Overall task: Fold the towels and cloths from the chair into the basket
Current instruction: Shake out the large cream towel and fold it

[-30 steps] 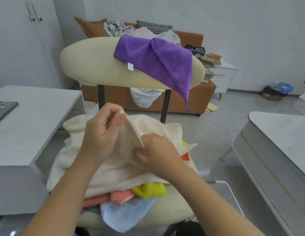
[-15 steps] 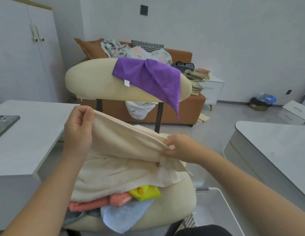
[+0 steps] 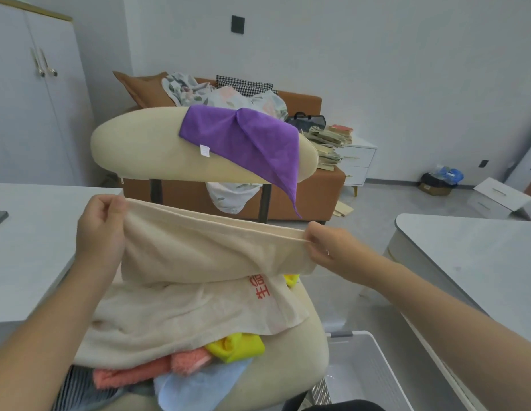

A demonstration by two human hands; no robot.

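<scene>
Pinching the top hem of the beige towel, fingers of the left hand and fingers of the right hand are closed on opposite ends. The edge is stretched taut betw. them, raised above the chair seat. The towel's lower part, w/ red print, lies slack on the seat over the pile: yellow cloth, pink cloth, pale-blue cloth. A purple cloth hangs over the backrest. The basket sits on the floor at lower right, just beside the seat.

Risks (judged):
- (a) The grip takes the hem only, so the pinch may slip once the towel's full wt. hangs from it.
- (b) The slack part may drag small cloths off the seat, esp. the pale-blue one, which overhangs the front.
- (c) Ends held at unequal height could give a crooked fold.
- (d) The trailing end may snag the basket rim.
</scene>
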